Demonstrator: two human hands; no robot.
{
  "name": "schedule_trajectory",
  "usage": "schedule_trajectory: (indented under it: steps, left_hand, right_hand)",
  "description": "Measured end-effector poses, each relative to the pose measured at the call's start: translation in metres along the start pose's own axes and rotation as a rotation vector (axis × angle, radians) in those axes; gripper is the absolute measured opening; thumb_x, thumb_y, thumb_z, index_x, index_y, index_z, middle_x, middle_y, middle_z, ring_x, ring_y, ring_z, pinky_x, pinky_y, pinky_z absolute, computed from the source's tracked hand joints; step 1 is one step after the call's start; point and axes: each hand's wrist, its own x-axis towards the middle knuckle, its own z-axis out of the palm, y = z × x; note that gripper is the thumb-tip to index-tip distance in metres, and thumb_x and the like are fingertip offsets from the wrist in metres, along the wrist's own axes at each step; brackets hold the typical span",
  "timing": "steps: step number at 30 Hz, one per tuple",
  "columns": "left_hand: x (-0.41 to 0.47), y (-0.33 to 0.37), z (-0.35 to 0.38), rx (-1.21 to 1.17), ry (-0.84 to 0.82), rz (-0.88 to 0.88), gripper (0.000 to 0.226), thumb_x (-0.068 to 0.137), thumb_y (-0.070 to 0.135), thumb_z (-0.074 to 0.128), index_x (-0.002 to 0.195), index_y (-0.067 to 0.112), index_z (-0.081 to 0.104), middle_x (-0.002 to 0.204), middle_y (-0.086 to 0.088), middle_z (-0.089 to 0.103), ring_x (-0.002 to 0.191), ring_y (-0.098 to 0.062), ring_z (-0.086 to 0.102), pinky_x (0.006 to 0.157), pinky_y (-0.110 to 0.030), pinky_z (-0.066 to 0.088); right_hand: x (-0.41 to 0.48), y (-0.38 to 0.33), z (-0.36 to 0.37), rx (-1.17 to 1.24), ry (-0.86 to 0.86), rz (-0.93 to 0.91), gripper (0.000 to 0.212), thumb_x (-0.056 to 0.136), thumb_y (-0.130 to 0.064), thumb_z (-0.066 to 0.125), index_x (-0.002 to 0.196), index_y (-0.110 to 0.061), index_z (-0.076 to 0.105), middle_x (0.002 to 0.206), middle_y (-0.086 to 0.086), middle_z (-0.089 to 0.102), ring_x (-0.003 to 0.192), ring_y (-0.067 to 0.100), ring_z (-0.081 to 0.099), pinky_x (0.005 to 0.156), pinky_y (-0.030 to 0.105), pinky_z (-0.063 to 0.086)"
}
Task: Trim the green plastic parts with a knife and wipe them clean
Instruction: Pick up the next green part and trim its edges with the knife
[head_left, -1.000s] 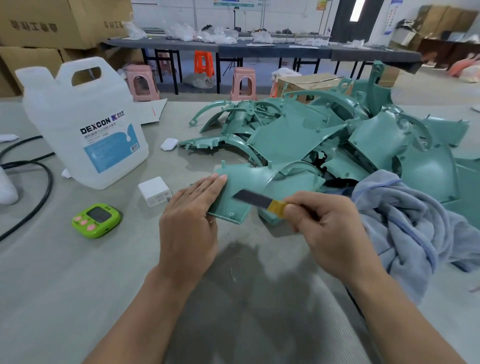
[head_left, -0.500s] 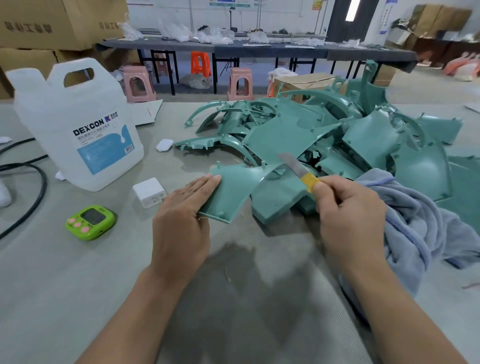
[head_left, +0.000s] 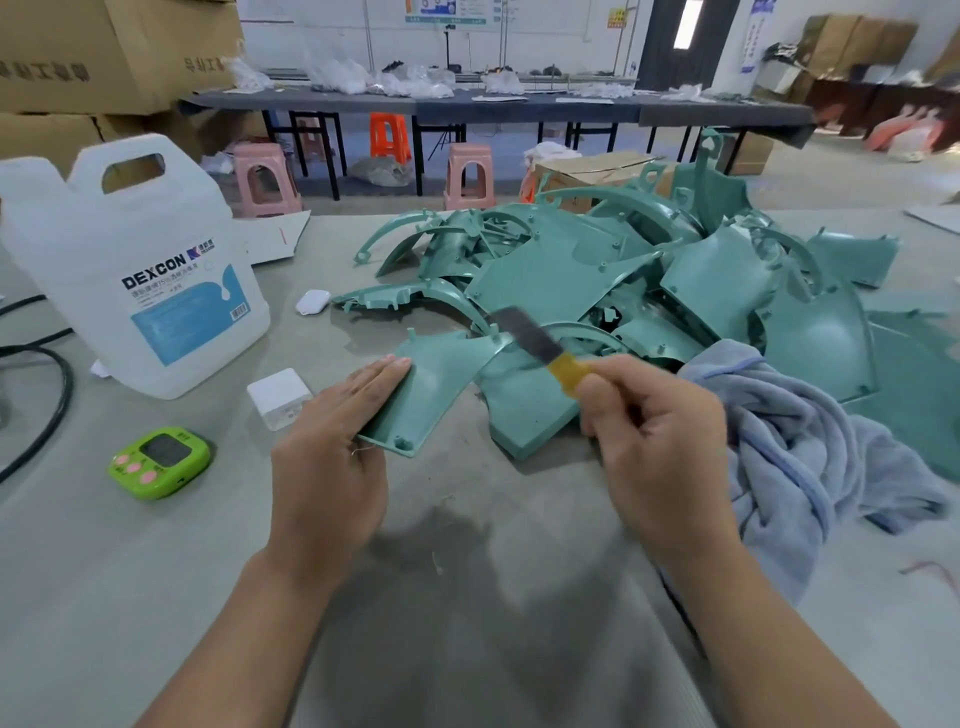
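Observation:
A flat green plastic part (head_left: 441, 374) lies on the grey table in front of me. My left hand (head_left: 332, 457) presses on its left edge with straight fingers. My right hand (head_left: 660, 447) grips the yellow handle of a knife (head_left: 535, 340), its dark blade pointing up and left above the part's far corner. A large pile of green plastic parts (head_left: 649, 280) fills the table behind. A grey-blue cloth (head_left: 810, 441) lies bunched to the right of my right hand.
A white DEXCON jug (head_left: 140, 270) stands at the left. Near it lie a green timer (head_left: 161, 462), a white charger block (head_left: 278, 397), a small white case (head_left: 313, 301) and a black cable (head_left: 47, 405). Stools, tables and cardboard boxes stand behind.
My right hand lifted the knife from low over the part and swung the blade up and to the right, then held it near the far corner. My left hand stays pressing the part.

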Motion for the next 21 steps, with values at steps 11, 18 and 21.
schedule_trajectory:
  steps: [11,18,21]
  left_hand:
    - [0.001,0.001,-0.002,-0.143,0.081,-0.010,0.091,0.077,-0.025,0.060,0.128,0.051,0.062,0.132,0.034,0.057,0.119,0.007,0.059,0.104,-0.018,0.045]
    - [0.002,0.000,-0.006,-0.119,0.061,-0.070,0.091,0.080,-0.022,0.058,0.123,0.059,0.060,0.130,0.031,0.059,0.116,0.000,0.060,0.100,-0.026,0.046]
    - [0.001,0.000,-0.004,-0.111,0.025,-0.017,0.094,0.075,-0.027,0.055,0.126,0.051,0.060,0.130,0.044,0.053,0.124,0.010,0.054,0.108,-0.020,0.042]
  right_hand:
    - [0.006,0.008,-0.006,0.058,0.150,0.159,0.033,0.098,-0.028,0.054,0.066,-0.019,0.054,0.057,0.004,0.052,0.051,0.009,0.040,0.050,0.021,0.032]
    - [0.004,-0.005,-0.006,0.128,0.060,0.045,0.025,0.098,-0.020,0.056,0.075,-0.026,0.062,0.058,0.000,0.053,0.052,0.012,0.042,0.050,0.029,0.037]
    - [-0.005,-0.011,0.004,0.086,-0.109,-0.018,0.016,0.098,-0.026,0.059,0.087,-0.023,0.070,0.061,-0.008,0.053,0.053,0.010,0.042,0.051,0.027,0.036]
